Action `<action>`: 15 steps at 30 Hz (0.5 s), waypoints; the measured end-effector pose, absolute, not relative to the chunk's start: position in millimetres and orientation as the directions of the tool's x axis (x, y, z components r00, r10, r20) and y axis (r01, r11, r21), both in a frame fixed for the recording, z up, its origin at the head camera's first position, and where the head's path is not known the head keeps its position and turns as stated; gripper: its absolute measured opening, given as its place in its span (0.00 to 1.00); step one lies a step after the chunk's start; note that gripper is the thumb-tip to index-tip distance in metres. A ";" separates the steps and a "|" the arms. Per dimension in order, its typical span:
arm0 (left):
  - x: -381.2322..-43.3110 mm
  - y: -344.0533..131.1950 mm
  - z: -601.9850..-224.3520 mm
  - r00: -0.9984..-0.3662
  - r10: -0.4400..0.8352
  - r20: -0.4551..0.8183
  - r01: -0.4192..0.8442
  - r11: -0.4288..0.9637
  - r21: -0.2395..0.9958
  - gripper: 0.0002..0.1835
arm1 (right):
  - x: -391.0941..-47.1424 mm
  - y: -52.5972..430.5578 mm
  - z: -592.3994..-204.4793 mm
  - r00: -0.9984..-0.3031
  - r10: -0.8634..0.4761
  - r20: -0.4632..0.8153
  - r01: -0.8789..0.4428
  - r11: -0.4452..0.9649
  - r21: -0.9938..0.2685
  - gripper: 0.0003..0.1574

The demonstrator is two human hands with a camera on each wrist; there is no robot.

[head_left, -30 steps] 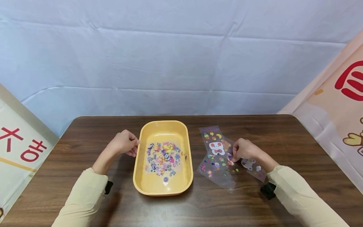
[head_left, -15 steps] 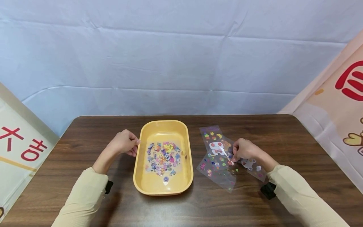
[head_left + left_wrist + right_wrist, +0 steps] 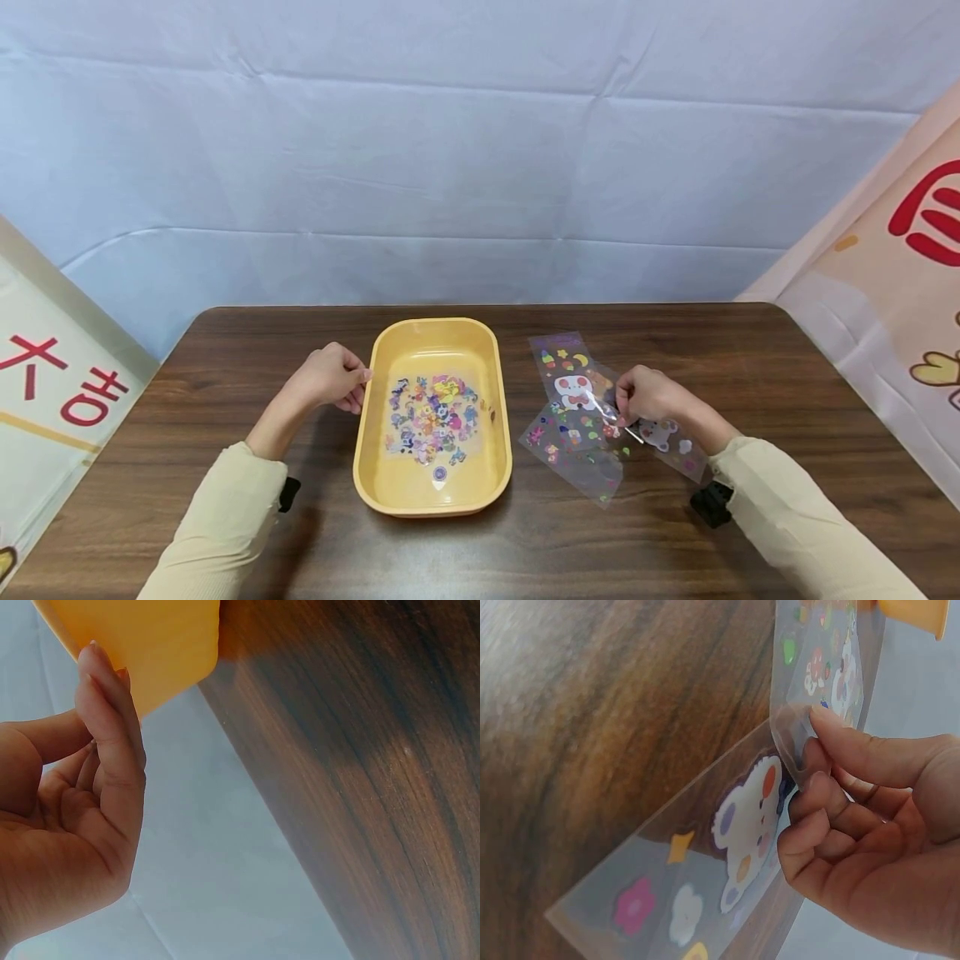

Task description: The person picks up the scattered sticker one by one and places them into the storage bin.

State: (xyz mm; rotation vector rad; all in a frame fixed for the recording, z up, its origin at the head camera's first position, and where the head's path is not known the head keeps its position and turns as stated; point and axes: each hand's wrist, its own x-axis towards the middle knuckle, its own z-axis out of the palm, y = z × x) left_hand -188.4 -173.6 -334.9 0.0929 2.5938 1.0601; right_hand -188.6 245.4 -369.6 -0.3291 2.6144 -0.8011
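My left hand (image 3: 330, 375) pinches the left rim of the yellow tray (image 3: 507, 467); in the left wrist view, thumb and fingertips meet at its edge. Inside the tray lies a clear sheet with crowded cartoon stickers (image 3: 435, 417). To the right, overlapping clear sticker sheets lie on the table. My right hand (image 3: 648, 393) pinches the edge of a sticker sheet (image 3: 817, 667) between thumb and index finger, and that edge curls up off the table. Beneath the hand runs another sheet with a white bear (image 3: 750, 825). A sheet with a red-cheeked white animal (image 3: 573, 392) reaches toward the back.
Everything rests on a dark wood-grain table (image 3: 480, 554). A pale cloth backdrop (image 3: 450, 167) hangs behind it. Printed banners stand at the left (image 3: 52, 400) and right (image 3: 900, 275). Each wrist carries a black strap device.
The sticker sheet's edge by my right fingertips has lifted, and a bright glint now runs along it. My left hand and the tray hold still.
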 end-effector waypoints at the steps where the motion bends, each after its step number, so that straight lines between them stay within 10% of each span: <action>1: -188.2 -173.6 -334.5 -0.941 0.185 -0.285 -0.067 0.721 0.690 0.13 | -188.4 245.5 -369.2 -0.896 -0.331 -0.296 -0.107 0.807 -0.581 0.14; 15: -186.7 -173.0 -332.5 -0.942 0.178 -0.284 -0.069 0.725 0.685 0.13 | -189.2 251.3 -366.2 -0.862 -0.375 -0.340 -0.059 0.741 -0.669 0.08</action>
